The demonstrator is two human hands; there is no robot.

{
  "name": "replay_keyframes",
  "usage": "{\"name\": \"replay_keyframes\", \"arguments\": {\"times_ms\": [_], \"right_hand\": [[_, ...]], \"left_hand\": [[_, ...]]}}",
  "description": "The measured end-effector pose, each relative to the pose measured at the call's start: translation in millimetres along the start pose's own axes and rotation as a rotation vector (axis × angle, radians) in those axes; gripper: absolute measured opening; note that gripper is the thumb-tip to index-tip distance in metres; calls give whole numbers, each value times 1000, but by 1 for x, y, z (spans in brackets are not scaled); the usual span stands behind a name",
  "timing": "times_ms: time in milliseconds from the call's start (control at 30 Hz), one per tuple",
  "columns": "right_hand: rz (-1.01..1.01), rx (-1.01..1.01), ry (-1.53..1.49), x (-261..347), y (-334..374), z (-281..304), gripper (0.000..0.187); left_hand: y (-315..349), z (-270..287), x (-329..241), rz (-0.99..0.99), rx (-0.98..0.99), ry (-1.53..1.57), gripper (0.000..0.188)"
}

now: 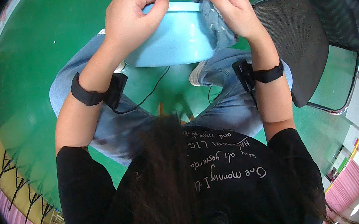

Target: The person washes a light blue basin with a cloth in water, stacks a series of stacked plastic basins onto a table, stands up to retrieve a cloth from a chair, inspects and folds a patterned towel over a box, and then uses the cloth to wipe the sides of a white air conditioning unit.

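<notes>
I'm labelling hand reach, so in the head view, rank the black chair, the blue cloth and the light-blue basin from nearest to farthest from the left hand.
1. Light-blue basin: at the left hand, which grips its rim.
2. Blue cloth: at the basin's right side, in the right hand.
3. Black chair: farther right, past the right hand.

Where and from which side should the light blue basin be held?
The basin is probably best held by its rim at the left, coming from the left as the left hand does: the rim offers an edge; cloth in the right hand covers part of the right side.
</notes>
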State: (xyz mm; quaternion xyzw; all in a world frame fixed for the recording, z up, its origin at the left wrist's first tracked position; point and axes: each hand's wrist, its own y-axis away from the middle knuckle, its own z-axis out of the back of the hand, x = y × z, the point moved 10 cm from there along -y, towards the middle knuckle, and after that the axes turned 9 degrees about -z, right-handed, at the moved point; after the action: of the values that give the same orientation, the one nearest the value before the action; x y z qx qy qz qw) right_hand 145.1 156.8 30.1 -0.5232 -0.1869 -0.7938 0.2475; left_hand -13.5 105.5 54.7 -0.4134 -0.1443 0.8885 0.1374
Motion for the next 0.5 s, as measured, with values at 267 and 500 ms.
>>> {"name": "replay_keyframes", "arguments": {"times_ms": [267,500], "right_hand": [[-87,53,-205,-5,5,10,33],[-166,-30,-276,1,6,31,37]], "left_hand": [[7,14,33,17,-104,211,19],[15,21,73,168,-167,519,21]]}}
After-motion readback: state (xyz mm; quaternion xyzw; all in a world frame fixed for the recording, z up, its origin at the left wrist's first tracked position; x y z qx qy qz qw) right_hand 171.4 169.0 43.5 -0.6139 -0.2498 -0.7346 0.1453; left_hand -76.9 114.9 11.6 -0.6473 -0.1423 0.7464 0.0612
